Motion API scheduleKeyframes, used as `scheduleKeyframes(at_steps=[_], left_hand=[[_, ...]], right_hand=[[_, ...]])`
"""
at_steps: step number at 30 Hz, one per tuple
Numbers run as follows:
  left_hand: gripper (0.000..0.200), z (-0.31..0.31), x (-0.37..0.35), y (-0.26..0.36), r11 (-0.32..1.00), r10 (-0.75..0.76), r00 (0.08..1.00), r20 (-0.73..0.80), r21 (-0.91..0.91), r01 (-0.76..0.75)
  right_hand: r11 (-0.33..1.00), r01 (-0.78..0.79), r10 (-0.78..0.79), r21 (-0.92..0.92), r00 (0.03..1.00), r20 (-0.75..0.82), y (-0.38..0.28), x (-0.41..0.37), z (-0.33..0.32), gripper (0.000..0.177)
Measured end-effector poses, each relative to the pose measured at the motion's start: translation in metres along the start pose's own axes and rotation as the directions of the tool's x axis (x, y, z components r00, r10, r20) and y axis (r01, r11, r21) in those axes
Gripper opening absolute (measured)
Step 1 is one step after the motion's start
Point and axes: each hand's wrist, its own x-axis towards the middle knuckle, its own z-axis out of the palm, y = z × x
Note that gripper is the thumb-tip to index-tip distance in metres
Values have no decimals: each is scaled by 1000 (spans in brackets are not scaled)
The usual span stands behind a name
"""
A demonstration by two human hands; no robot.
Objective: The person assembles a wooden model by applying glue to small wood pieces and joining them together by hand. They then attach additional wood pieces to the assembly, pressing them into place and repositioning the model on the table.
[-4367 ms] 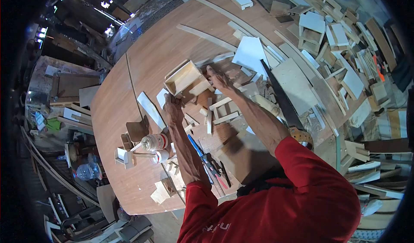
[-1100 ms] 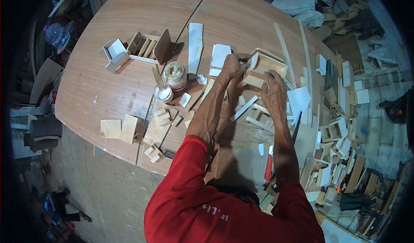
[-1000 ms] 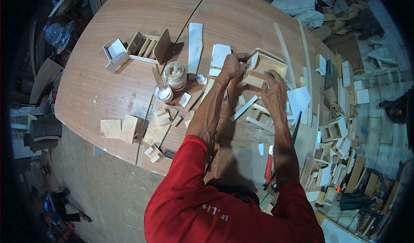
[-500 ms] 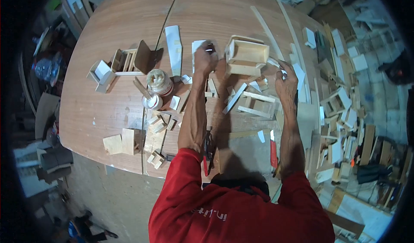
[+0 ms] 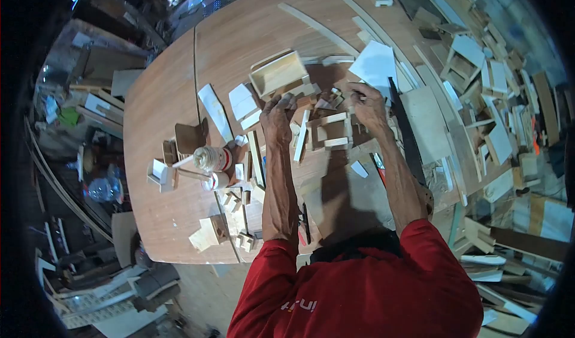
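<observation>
My left hand [image 5: 277, 121] lies on the round wooden table [image 5: 173, 86], fingers spread. Its fingertips touch small wood offcuts just below an open wooden box [image 5: 278, 74]. My right hand [image 5: 366, 101] is to the right, fingers curled down onto small wood pieces beside a white sheet [image 5: 376, 65]; whether it grips one is hidden. Between the hands lies a small frame of pale wooden strips [image 5: 326, 129]. The box stands free, neither hand on it.
A glue jar [image 5: 211, 157] and a small lidded pot [image 5: 211, 181] stand at the left among little wooden assemblies [image 5: 160, 173]. A handsaw [image 5: 408, 135] lies right of my right arm. Heaps of wood scraps [image 5: 479, 68] cover the right side. Tools [image 5: 304, 221] lie near the table's front edge.
Both hands have let go of the wooden box, which now stands on the table, and have dropped to the small pieces below it. The camera view has swung round.
</observation>
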Motion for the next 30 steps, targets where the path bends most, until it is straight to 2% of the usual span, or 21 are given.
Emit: scheduleKeyframes(at_steps=[2,3,4,5,9,11,13,15,17,20,23,26,27,29,30], left_hand=[[34,-1,14,-11,994,5,999,-42,-108,-10],[34,3,16,-11,996,7,999,-34,-85,-9],[32,5,19,-11,991,-4,999,-38,-133,-1],[29,8,22,-12,984,-16,999,-42,-180,8],[30,10,36,-17,969,-48,998,-39,-242,37],[32,13,41,-17,980,-71,997,-11,-188,67],[32,19,41,-17,972,-60,996,-60,-230,45],[30,16,45,-20,976,-27,999,-26,-215,21],[25,16,47,-23,979,-15,1000,-4,-201,14],[22,26,39,-17,994,-86,994,-67,-79,81],[22,28,41,-20,998,-62,992,-106,-19,60],[21,24,45,-22,997,-43,998,-56,-67,39],[21,26,44,-22,997,-43,997,-59,-62,40],[20,32,41,-21,998,-20,998,-59,-60,16],[20,34,41,-20,998,-20,998,-62,-57,16]], right_hand=[[997,25,-23,70,999,-23,22,4,14,17],[990,60,-58,124,998,-24,21,6,17,17],[992,80,-81,97,997,2,22,7,17,17],[991,70,-69,111,998,-12,21,9,20,17],[972,-25,-6,235,991,133,28,27,36,27],[977,1,-35,214,987,154,37,35,48,32],[981,3,-39,194,982,182,36,41,52,34],[985,10,-48,174,975,215,36,47,52,36],[986,119,-145,119,960,241,35,51,51,37],[986,62,-102,157,960,260,39,53,61,36],[992,-14,-28,122,942,335,30,55,60,35],[998,-5,-19,56,909,417,26,59,59,35],[998,-9,-17,59,908,418,34,56,69,35],[971,142,-173,194,973,152,57,47,95,33],[970,140,-171,197,973,153,53,48,91,33]])
